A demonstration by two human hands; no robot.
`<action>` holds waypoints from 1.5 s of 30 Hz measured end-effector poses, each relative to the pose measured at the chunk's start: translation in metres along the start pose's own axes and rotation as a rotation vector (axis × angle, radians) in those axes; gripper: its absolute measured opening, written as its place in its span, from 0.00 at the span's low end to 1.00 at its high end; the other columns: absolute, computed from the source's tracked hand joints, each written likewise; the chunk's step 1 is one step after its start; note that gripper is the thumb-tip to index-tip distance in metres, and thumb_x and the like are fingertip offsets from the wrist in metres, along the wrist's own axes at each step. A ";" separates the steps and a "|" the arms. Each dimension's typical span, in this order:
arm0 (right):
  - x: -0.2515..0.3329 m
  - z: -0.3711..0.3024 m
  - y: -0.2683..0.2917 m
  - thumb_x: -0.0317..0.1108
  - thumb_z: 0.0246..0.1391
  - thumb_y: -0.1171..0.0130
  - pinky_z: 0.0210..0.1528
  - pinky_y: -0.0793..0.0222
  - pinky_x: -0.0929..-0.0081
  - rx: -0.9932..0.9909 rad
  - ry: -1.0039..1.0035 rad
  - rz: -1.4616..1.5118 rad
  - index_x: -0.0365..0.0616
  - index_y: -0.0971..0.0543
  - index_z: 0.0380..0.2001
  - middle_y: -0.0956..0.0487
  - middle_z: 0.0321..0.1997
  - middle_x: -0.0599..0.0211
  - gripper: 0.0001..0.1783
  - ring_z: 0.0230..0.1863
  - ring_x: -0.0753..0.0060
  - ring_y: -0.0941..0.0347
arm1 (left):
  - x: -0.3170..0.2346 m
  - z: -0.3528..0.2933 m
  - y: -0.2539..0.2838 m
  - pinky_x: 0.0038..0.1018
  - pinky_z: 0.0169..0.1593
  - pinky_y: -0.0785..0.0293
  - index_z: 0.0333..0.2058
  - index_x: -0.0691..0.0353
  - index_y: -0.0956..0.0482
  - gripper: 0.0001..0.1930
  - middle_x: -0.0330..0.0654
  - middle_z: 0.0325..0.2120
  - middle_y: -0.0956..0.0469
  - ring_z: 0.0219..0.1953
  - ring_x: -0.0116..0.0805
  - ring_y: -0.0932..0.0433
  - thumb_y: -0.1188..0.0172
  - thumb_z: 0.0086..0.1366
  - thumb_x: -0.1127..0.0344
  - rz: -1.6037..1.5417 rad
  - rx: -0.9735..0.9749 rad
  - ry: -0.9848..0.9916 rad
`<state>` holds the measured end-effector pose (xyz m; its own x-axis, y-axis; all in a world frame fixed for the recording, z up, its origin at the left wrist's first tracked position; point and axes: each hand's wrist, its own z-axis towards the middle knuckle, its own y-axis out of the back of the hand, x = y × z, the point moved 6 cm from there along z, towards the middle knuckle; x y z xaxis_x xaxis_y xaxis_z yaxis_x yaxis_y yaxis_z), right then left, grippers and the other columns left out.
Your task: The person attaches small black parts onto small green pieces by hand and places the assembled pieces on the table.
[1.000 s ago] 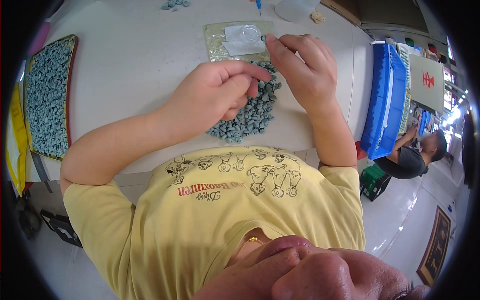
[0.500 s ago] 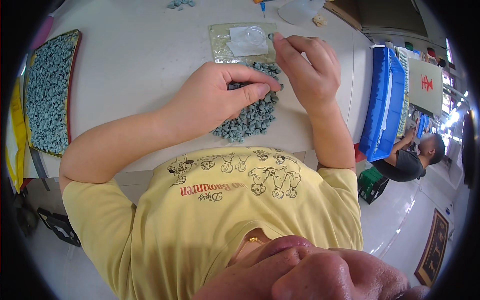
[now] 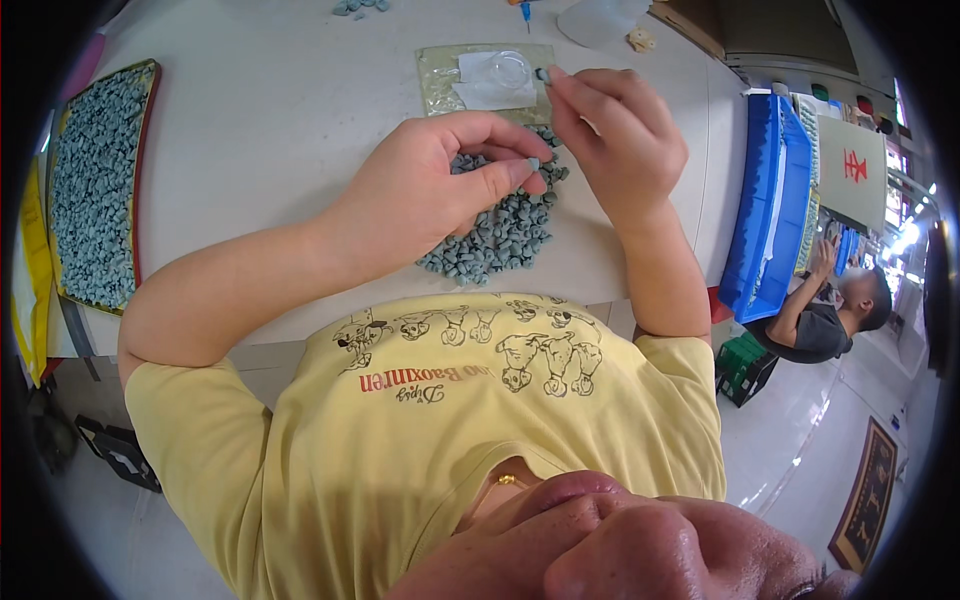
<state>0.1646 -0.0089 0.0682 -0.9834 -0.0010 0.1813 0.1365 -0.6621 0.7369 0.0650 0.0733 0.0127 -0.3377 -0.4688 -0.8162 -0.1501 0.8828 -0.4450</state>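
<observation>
My left hand (image 3: 440, 175) is over a loose pile of small blue-grey pieces (image 3: 500, 240), one such piece (image 3: 534, 164) showing at its thumb tip. My right hand (image 3: 625, 130), to the right of the pile, pinches another small blue-grey piece (image 3: 543, 74) between thumb and forefinger. That piece is held by the right edge of a greenish flat mat (image 3: 440, 85). White paper (image 3: 485, 97) and a clear round dish (image 3: 512, 68) lie on the mat. My left fingers partly hide the pile's upper part.
At the far left stands a tray (image 3: 147, 180) heaped with similar pieces. A few more pieces (image 3: 360, 6), a blue-tipped needle (image 3: 527, 14) and a whitish container (image 3: 600, 20) are at the back. On the right is a blue bin (image 3: 745, 210); beyond it, another person (image 3: 815, 320).
My left fingertips have drawn back slightly left from the pile's right edge, and a piece now shows at the thumb. My right hand has shifted slightly, still pinching its piece.
</observation>
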 end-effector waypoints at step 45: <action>-0.014 -0.009 0.013 0.16 0.37 0.39 0.21 0.38 0.87 -0.007 -0.314 0.287 0.35 0.23 0.26 0.25 0.24 0.65 0.08 0.20 0.81 0.33 | 0.007 0.014 0.001 0.14 0.21 0.48 0.41 0.63 0.30 0.09 0.37 0.30 0.29 0.18 0.16 0.44 0.52 0.62 0.70 -0.105 -0.084 -0.007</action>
<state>0.1796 -0.0243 0.0696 -0.8215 0.0417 0.5687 0.3976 -0.6729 0.6238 0.0759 0.0708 0.0013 -0.3095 -0.5587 -0.7694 -0.2619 0.8280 -0.4959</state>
